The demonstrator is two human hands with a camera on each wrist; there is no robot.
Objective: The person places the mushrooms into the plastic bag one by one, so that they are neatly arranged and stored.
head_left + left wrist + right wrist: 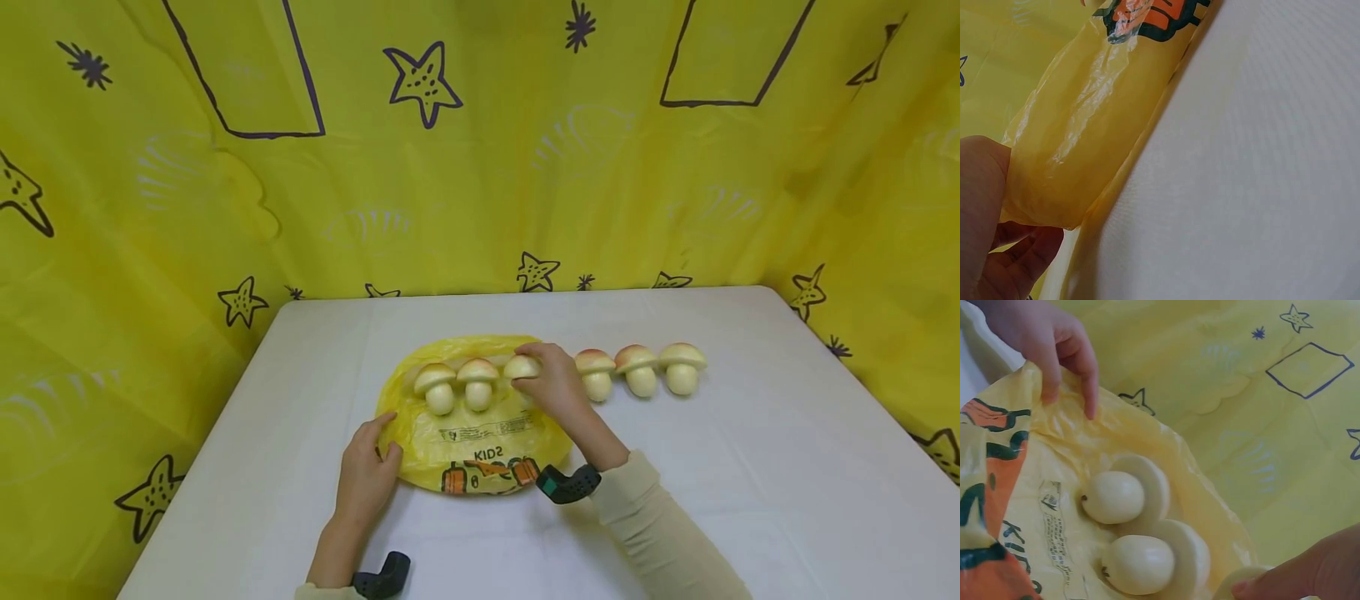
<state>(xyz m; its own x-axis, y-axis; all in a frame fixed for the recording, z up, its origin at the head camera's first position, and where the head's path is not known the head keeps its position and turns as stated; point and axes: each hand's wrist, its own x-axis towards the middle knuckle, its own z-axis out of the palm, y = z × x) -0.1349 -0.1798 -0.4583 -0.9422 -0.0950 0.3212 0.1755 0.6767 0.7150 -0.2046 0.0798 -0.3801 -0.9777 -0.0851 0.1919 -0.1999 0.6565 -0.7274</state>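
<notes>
A yellow plastic bag (420, 454), printed with "KIDS" and orange and black shapes, lies on the table with its rim raised. My left hand (366, 471) grips its left edge, thumb on one side and fingers on the other, as the left wrist view shows. Toward the bag's right side, my right hand (557, 385) pinches a toy mushroom (521, 367) by its pale cap; the hand covers part of it. Beside it on the bag lie a toy mushroom (477, 383) and another mushroom (437, 388), both cream-coloured, stems toward me.
Right of the bag, a row of three toy mushrooms with reddish or cream caps, including the rightmost mushroom (682, 368), lies on the white table (750, 467). A yellow curtain (480, 183) with star drawings hangs behind and on both sides.
</notes>
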